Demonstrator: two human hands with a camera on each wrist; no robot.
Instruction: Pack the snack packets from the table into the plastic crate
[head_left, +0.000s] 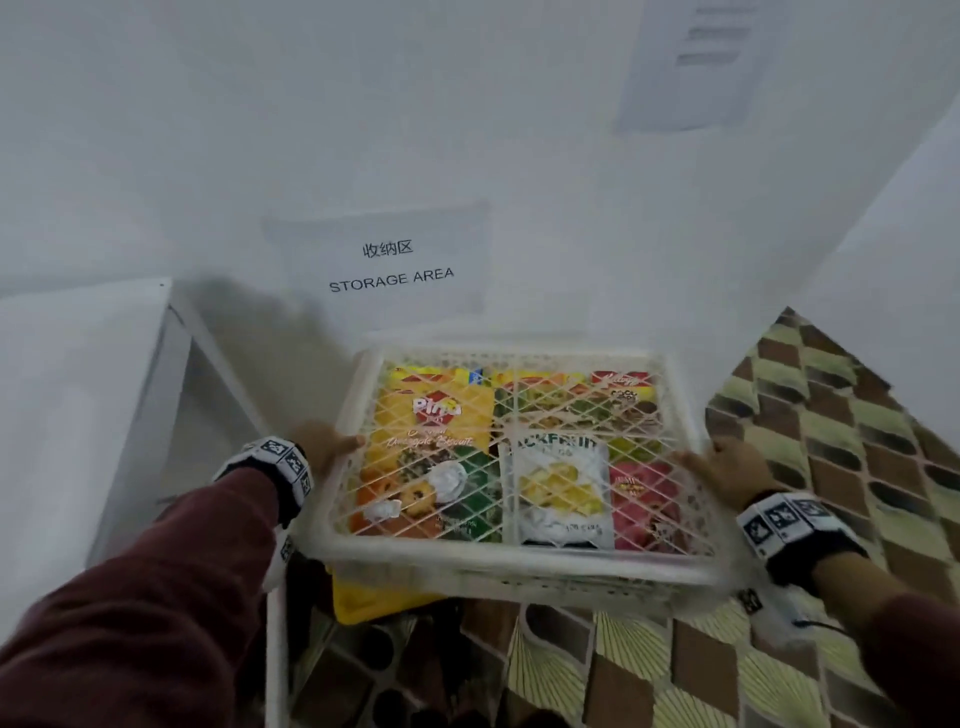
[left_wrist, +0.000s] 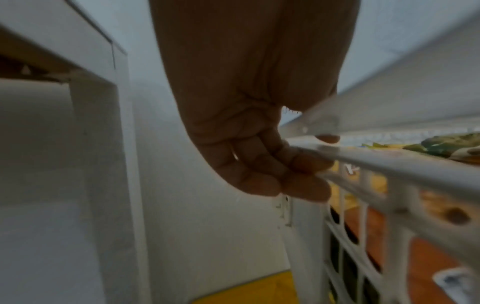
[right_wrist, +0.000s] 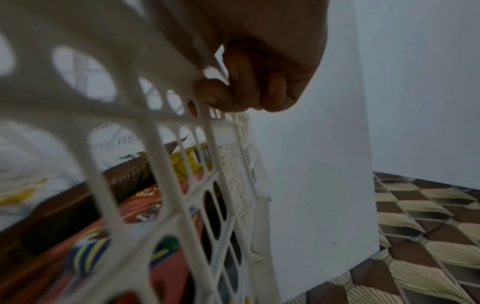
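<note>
White lattice plastic crate is held off the patterned tile floor, in front of the STORAGE AREA sign and just right of a white table. Left hand has its fingers curled under the crate's left rim; right hand has its fingers hooked through the right wall's lattice. Snack packets lie flat inside, including a yellow Pina biscuit pack and a white jackfruit packet.

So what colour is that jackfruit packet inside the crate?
The jackfruit packet is mostly white with yellow fruit pictured on it; the head view shows it best.
</note>
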